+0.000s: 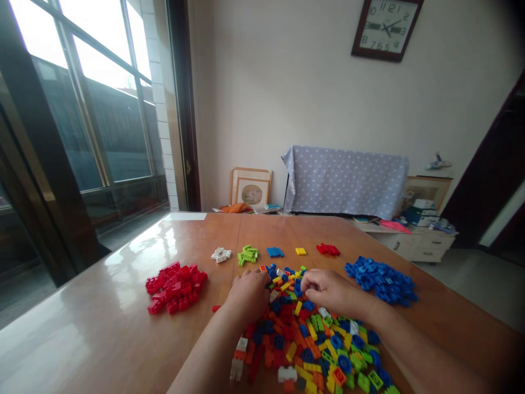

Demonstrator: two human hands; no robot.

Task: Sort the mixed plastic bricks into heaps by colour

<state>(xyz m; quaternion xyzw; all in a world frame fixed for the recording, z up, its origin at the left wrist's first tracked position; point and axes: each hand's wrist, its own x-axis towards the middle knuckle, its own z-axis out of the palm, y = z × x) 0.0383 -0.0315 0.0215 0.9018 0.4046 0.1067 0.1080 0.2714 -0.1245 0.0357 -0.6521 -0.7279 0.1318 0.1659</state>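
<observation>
A mixed pile of toy building bricks (291,350) in red, orange, yellow, green, blue and white spreads over the table in front of me. My left hand (251,293) rests at the pile's far left edge, back up, its fingers curled down together; what they hold, if anything, is hidden. At the far right side of the pile is my right hand (326,289), with fingers bent inward and closed. Blue bricks lie right by its fingertips, but I cannot make out whether one is gripped. Round blue wheel-like pieces (344,363) are mixed in near my right forearm.
Red bricks (176,287) form a heap at left, blue bricks (381,279) another at right. Along the back sit small groups: white (221,254), green (248,254), blue (274,251), yellow (301,251) and red (328,249). The glossy wooden table (102,339) carries everything.
</observation>
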